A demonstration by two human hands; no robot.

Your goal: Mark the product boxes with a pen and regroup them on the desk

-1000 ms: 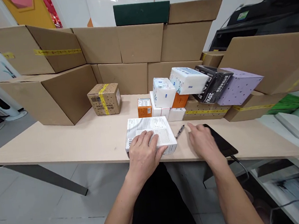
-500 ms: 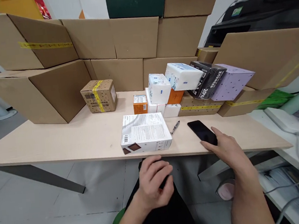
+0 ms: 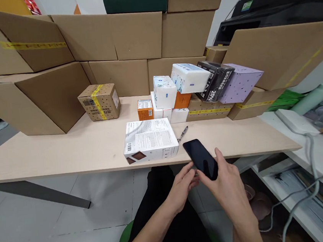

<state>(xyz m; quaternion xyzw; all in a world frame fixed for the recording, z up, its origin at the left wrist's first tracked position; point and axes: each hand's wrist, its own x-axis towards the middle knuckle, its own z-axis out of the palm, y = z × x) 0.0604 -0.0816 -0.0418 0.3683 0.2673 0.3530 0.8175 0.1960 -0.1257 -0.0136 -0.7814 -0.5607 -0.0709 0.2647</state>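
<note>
Just past the table's front edge, my right hand (image 3: 226, 183) is closed around the lower part of a black smartphone (image 3: 201, 158), thumb on one side and fingers on the other. The phone's dark screen faces up and it lies at a slant. My left hand (image 3: 182, 184) is at the phone's lower left edge with its fingers curled together. Whether they grip the phone or something small is hidden. A white printed box (image 3: 152, 139) lies near the table's front edge, with a pen (image 3: 183, 133) beside its right side.
A small taped carton (image 3: 100, 102) stands left on the table (image 3: 67, 154). Behind the white box are an orange box (image 3: 145, 109), white packs (image 3: 191, 77), a black box (image 3: 216, 80) and a lilac box (image 3: 241, 82). Large cartons (image 3: 137, 33) wall the back and sides.
My left hand left the white box and moved right to the phone. My right hand took hold of the phone and brought it left and nearer to me. The view shifted right.
</note>
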